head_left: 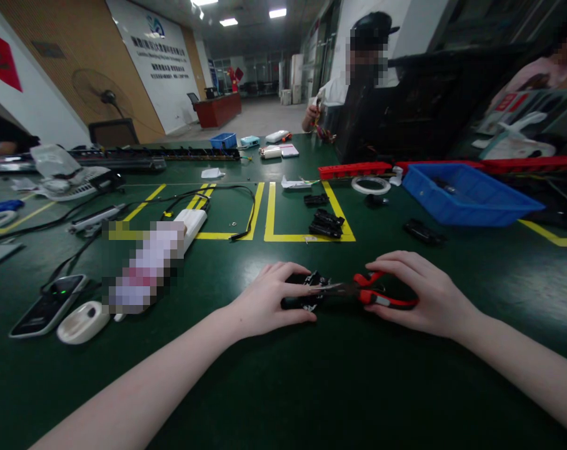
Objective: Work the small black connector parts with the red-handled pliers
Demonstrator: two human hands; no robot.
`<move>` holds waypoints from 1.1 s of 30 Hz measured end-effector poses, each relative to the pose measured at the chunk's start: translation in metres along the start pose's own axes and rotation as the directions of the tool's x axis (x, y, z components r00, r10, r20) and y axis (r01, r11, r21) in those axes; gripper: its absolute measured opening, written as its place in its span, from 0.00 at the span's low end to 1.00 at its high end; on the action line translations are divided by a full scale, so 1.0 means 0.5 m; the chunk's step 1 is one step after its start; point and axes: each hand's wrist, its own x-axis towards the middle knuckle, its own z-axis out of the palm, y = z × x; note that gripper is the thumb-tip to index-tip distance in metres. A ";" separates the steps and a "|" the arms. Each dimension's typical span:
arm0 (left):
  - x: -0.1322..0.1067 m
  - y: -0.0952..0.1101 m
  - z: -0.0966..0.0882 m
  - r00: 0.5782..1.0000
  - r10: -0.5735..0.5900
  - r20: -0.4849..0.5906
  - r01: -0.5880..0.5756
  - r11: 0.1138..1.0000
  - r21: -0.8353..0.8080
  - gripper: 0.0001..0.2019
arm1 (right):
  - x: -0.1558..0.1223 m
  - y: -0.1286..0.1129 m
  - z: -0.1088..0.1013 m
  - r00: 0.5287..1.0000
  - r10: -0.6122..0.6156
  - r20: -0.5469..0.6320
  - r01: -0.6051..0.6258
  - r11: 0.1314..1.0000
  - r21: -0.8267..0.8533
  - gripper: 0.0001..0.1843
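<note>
My left hand (276, 294) is closed round a small black plastic part (315, 281) on the green table, thumb and fingers on either side of it. Red-handled pliers (386, 301) are in my right hand (426, 294), its fingers wrapped round the two grips. Their dark jaws (332, 289) point left and reach the black part near my left fingertips. Whether the jaws pinch it is too small to tell. Beyond my hands, several similar black parts (327, 224) lie inside a yellow-taped rectangle, and another black part (422, 232) rests to the right.
A blue bin (471, 209) stands at right, beside a roll of white tape (370, 185). On the left lie a white power bank (192, 225), a black device with a green light (49, 307), a white earbud case (83, 322) and cables. A person (339, 94) stands across the table.
</note>
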 end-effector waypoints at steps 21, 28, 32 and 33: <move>0.003 -0.002 0.002 1.000 -0.018 -0.014 0.016 0.996 -0.087 0.21 | 0.009 -0.032 -0.003 0.994 -0.110 -0.021 0.105 0.978 -0.178 0.23; 0.001 -0.011 0.011 0.995 0.005 -0.100 -0.025 0.981 -0.194 0.19 | 0.000 -0.025 0.005 0.997 -0.068 -0.020 0.065 0.991 -0.116 0.23; -0.003 -0.003 0.009 0.980 0.022 -0.200 -0.079 0.956 -0.282 0.19 | 0.000 -0.020 0.005 0.999 -0.022 -0.032 0.019 0.997 -0.079 0.21; -0.004 -0.001 0.009 0.978 0.017 -0.206 -0.076 0.956 -0.282 0.20 | 0.000 -0.020 0.005 0.999 -0.019 -0.035 0.016 0.997 -0.075 0.21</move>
